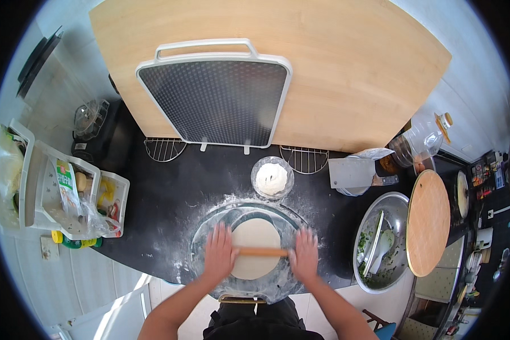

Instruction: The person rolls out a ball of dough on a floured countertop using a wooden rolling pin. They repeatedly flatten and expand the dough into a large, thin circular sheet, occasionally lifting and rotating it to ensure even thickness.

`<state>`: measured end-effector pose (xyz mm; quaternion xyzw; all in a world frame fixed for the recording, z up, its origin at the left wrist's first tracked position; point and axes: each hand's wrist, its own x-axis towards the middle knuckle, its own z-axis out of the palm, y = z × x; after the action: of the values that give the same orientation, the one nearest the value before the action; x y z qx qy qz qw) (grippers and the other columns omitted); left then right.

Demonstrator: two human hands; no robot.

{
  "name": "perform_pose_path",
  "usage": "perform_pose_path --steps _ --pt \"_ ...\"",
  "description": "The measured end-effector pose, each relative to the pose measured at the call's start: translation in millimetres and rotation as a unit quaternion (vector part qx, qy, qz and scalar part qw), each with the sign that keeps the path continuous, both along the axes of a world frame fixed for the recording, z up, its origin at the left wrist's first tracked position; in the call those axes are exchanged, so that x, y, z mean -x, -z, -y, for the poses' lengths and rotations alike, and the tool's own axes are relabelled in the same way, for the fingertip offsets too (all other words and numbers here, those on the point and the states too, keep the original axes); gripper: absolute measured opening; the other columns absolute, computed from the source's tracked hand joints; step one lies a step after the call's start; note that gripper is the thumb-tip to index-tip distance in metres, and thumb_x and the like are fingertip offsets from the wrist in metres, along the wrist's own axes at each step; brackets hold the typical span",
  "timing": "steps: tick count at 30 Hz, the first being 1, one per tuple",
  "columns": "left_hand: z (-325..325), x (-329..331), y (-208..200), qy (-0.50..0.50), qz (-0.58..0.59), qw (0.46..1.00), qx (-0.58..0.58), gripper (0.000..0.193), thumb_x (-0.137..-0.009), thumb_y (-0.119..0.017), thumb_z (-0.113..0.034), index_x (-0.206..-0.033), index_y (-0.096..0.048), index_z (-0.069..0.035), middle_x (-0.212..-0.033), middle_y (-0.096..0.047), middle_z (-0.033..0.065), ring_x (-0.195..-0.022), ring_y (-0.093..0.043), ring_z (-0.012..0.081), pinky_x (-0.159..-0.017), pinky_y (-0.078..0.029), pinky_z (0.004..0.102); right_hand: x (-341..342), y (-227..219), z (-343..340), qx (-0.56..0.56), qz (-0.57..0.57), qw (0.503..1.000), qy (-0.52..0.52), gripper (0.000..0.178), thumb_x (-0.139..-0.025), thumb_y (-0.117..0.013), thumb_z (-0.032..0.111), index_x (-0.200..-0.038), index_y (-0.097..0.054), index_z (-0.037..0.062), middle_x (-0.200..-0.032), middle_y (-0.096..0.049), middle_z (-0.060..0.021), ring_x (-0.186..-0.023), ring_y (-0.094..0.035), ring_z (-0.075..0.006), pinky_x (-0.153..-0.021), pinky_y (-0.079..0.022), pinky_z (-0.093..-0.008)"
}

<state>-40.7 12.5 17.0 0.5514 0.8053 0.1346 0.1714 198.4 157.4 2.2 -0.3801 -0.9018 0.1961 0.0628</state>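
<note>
Fingers (pixel 220 241) of both hands flat on rolling pin (pixel 262 252) over dough round (pixel 256 238).

Both forearms are bare right up to where they leave the lower edge of the view; no sleeves, cuffs, watch or bracelet show on either one. The left hand (pixel 219 253) and the right hand (pixel 304 255) wear no gloves, and I can make out no rings, though the fingers are small at this distance. Between the arms, low down, the front of a dark, nearly black garment (pixel 255 323) covers the body, plain, with soft folds.
</note>
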Motion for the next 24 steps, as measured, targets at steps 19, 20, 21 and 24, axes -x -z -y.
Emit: perform_pose_path --steps 19,20,21,24 --pt "13.7 -3.8 11.3 -0.146 -0.046 0.985 -0.075 0.068 -0.093 -0.052 -0.028 -0.143 -0.027 0.012 -0.152 -0.022 0.0302 -0.143 -0.019 0.0429 -0.116 -0.013 0.0540 36.8 -15.3 -9.2 -0.075 0.041 0.992 -0.098 0.060 -0.091 -0.053 0.031 -0.138 -0.042 -0.0044 -0.152 -0.032 -0.0207 -0.142 -0.026 -0.0363 -0.115 -0.019 -0.0519" --pt "-6.5 11.3 12.5 -0.168 -0.055 0.981 -0.080 0.068 -0.093 -0.053 -0.028 -0.142 -0.028 0.011 -0.152 -0.023 0.0304 -0.143 -0.019 0.0428 -0.116 -0.014 0.0538 46.2 -14.5 -13.2 -0.081 0.025 0.994 -0.067 0.061 -0.091 -0.053 0.030 -0.139 -0.041 -0.0046 -0.152 -0.032 -0.0212 -0.142 -0.026 -0.0364 -0.116 -0.019 -0.0515" --pt "-19.3 19.9 12.1 -0.189 -0.064 0.976 -0.089 0.068 -0.092 -0.053 -0.029 -0.142 -0.029 0.011 -0.151 -0.023 0.0306 -0.143 -0.020 0.0426 -0.116 -0.015 0.0535 54.3 -13.6 -19.0 -0.090 0.009 0.995 -0.037 0.061 -0.091 -0.053 0.030 -0.139 -0.041 -0.0048 -0.151 -0.032 -0.0216 -0.142 -0.027 -0.0364 -0.116 -0.019 -0.0510" --pt "8.2 9.0 9.4 -0.125 -0.062 0.989 -0.046 0.068 -0.092 -0.054 -0.029 -0.141 -0.030 0.011 -0.151 -0.024 0.0311 -0.143 -0.020 0.0422 -0.115 -0.016 0.0535 40.8 4.0 2.3 -0.062 0.000 0.997 -0.037 0.062 -0.090 -0.054 0.029 -0.139 -0.039 -0.0056 -0.151 -0.032 -0.0237 -0.140 -0.027 -0.0403 -0.115 -0.019 -0.0523"
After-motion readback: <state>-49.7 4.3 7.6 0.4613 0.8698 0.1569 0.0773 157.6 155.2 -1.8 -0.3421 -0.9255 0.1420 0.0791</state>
